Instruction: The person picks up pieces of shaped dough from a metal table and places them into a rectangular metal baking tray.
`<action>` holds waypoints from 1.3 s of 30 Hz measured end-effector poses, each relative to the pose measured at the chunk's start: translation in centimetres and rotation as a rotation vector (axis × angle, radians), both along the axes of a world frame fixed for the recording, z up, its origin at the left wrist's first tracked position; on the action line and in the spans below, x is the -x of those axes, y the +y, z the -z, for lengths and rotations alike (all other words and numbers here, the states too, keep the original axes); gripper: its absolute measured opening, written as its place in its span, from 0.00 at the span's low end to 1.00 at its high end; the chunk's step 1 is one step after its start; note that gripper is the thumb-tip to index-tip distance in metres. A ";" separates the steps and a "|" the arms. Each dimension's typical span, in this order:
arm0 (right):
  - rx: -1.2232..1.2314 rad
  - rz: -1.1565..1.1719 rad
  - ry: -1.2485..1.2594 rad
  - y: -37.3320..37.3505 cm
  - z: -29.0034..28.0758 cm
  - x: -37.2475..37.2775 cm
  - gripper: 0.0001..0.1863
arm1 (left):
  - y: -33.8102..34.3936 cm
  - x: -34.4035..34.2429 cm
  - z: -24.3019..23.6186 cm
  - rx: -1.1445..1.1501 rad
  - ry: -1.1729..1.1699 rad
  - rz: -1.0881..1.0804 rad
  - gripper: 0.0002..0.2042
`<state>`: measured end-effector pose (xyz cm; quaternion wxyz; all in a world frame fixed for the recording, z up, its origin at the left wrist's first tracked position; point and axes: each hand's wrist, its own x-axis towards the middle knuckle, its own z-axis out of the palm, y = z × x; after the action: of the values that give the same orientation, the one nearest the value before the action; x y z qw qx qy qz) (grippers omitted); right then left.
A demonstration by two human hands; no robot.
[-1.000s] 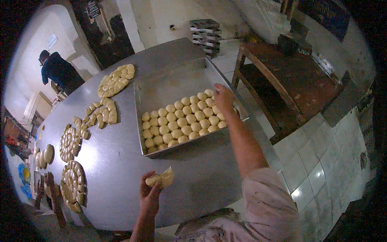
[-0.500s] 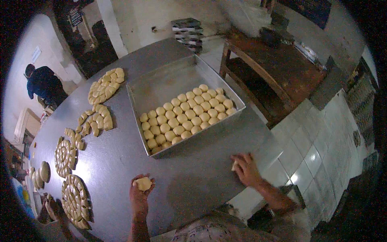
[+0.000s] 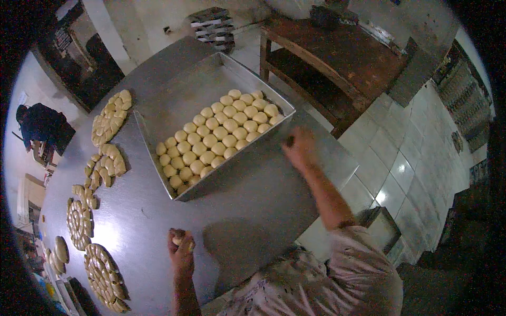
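Note:
My left hand (image 3: 182, 247) is closed round a small pale piece of dough (image 3: 179, 240) just above the near part of the metal table. My right hand (image 3: 299, 150) is stretched out beside the right corner of the big metal tray (image 3: 174, 90). Its fingers are curled in, and whatever they hold is hidden. Rows of smooth round dough balls (image 3: 212, 141) fill the near part of the tray, while its far part shows bare metal.
Cut dough pieces lie in rounds (image 3: 103, 276) and loose groups (image 3: 108, 164) along the table's left side. Larger dough lumps (image 3: 60, 250) sit at the left edge. Beyond the tray stand a wooden table (image 3: 327, 52) and stacked trays (image 3: 212, 29). A person (image 3: 45, 126) is far left.
My right hand has moved from over the near table to the tray's right corner. The left fingers have closed round the dough. The whole view has shifted, and the tray appears further left.

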<state>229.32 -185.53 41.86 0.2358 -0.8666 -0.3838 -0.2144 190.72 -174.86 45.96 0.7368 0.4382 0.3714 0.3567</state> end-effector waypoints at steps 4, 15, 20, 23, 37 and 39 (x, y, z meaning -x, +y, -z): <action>0.014 -0.537 0.195 -1.3 -0.1 5.6 0.12 | -0.1 -1.7 -0.3 -0.099 0.184 -0.018 0.13; 0.094 -0.409 0.301 -6.7 -3.5 -1.0 0.14 | -0.4 -4.6 -1.9 -0.170 0.255 -0.038 0.09; -0.499 -0.372 0.883 -0.2 -10.5 -8.2 0.13 | -1.3 -3.4 -2.0 -0.136 0.261 -0.235 0.13; -1.030 -0.557 0.398 9.1 -17.3 -8.4 0.15 | -2.1 -3.9 -0.9 -0.131 0.440 -0.130 0.09; 0.098 -1.156 1.149 2.1 -7.7 14.1 0.20 | -2.9 -5.8 -2.8 -0.261 0.345 0.519 0.17; 0.126 -0.797 1.140 -1.0 -6.4 12.2 0.16 | -0.6 -4.6 -5.2 -0.172 0.357 0.494 0.15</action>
<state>217.08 -186.57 48.27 0.4103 -0.6492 -0.5007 0.3993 195.34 -175.48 51.18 0.6846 0.6314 0.3458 0.1145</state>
